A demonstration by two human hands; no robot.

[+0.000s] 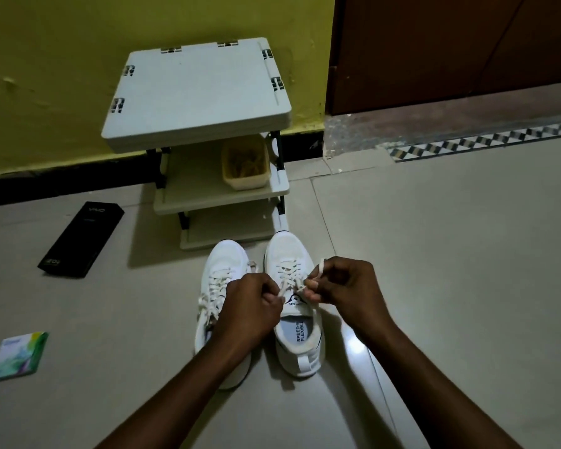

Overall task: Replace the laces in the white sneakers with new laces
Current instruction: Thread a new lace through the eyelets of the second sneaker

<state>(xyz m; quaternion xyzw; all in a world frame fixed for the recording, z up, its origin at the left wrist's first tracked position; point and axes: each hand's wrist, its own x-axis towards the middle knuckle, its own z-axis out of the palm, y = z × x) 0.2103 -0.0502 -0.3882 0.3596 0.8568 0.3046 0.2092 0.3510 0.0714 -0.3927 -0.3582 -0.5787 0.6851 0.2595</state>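
Two white sneakers stand side by side on the tiled floor, toes pointing away from me. The left sneaker [222, 264] is laced and partly hidden under my left forearm. The right sneaker [297, 338] is laced with a white lace [287, 270], and its insole print shows. My left hand [251, 306] pinches one end of that lace over the tongue. My right hand [344, 286] pinches the other end, which loops up above its fingers.
A white low shelf rack [195, 95] stands against the yellow wall just beyond the sneakers, with a small tub [245, 181] on its middle shelf. A black box [80, 238] and a small colourful packet [18, 356] lie on the floor at left. A brown door [450, 50] is at right.
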